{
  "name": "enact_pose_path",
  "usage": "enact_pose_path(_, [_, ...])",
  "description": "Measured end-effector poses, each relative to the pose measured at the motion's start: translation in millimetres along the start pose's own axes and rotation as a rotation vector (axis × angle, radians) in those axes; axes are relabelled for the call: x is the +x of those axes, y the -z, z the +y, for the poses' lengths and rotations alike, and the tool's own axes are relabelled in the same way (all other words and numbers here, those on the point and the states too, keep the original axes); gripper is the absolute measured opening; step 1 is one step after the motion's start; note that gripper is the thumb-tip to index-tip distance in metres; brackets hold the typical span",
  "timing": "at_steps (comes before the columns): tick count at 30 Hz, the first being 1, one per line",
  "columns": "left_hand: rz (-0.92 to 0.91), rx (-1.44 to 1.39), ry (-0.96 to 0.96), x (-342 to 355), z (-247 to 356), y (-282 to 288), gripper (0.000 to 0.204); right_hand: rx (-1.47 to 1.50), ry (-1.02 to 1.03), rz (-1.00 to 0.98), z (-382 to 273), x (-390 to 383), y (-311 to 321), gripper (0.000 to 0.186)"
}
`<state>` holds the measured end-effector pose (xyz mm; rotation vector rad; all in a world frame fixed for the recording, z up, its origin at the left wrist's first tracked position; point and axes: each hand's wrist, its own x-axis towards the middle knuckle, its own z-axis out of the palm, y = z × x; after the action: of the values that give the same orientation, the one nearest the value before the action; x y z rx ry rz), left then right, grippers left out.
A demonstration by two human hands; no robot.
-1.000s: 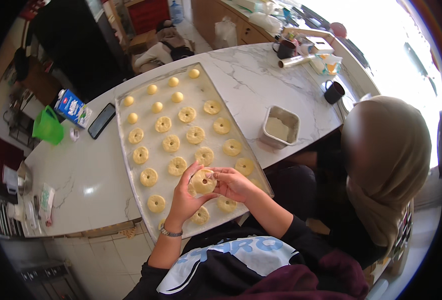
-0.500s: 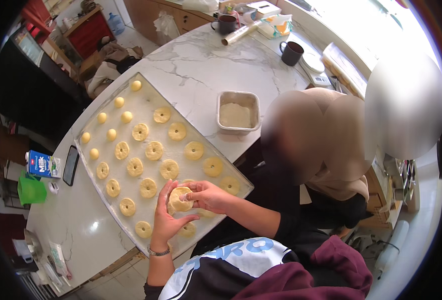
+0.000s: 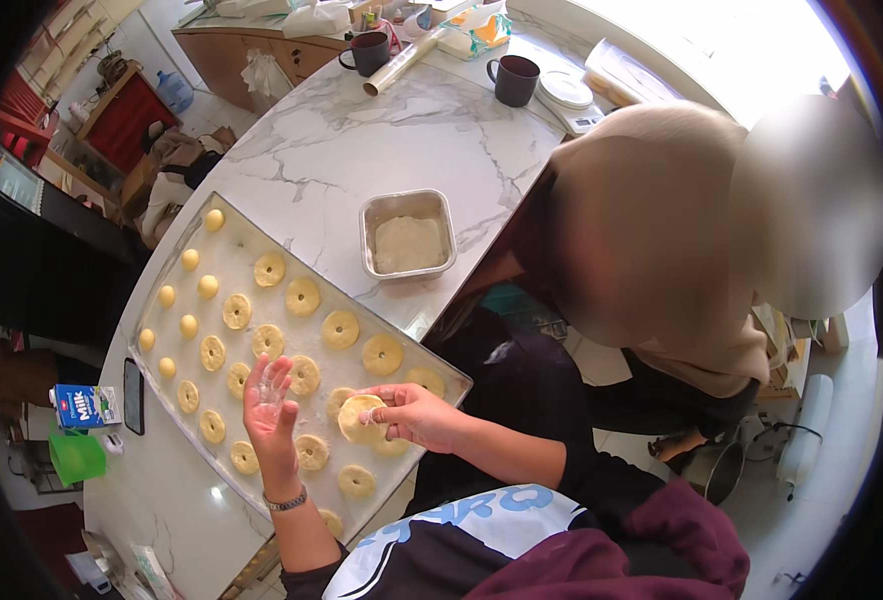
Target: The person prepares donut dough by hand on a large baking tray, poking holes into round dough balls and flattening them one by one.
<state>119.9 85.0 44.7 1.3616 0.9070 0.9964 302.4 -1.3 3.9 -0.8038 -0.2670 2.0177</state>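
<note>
My right hand (image 3: 417,417) pinches a pale yellow dough ring (image 3: 360,419) between thumb and fingers, above the near part of a large baking tray (image 3: 244,236). Beside it on the left, my left hand (image 3: 273,410) is raised over the tray with its fingers apart. Its palm looks dusted with flour and nothing is in it. Several flattened dough rings (image 3: 341,329) lie in rows on the tray, each with a small hole. Round dough balls (image 3: 189,326) without holes sit along the far left side. My hands hide some of the rings.
A square metal pan (image 3: 409,272) of whitish flour-like powder stands beyond the tray. A person (image 3: 652,230) sits close on the right. Left of the tray are a phone (image 3: 135,396), a milk carton (image 3: 86,406) and a green container (image 3: 78,457). Dark mugs (image 3: 514,81) stand at the back.
My left hand has let go of the dough ring and moved left, its fingers opening. The ring stays in my right hand. The whole view has shifted.
</note>
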Motion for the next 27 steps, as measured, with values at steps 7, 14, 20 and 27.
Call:
enact_pose_path(7, [0.077,-0.089,0.012,13,-8,9,0.066,-0.070,0.000,0.080,-2,-12,4,0.039])
enact_pose_path(14, [0.224,-0.087,0.027,0,0,36,0.044,0.109,0.122,0.137,-38,-8,6,0.035])
enact_pose_path(20, [0.531,-0.147,0.056,-50,2,88,0.036,0.003,0.103,0.041,-64,30,-10,0.035])
enact_pose_path(27, [0.930,-0.152,0.112,-130,-2,135,0.033,-0.433,0.087,-0.060,-139,165,-53,0.030])
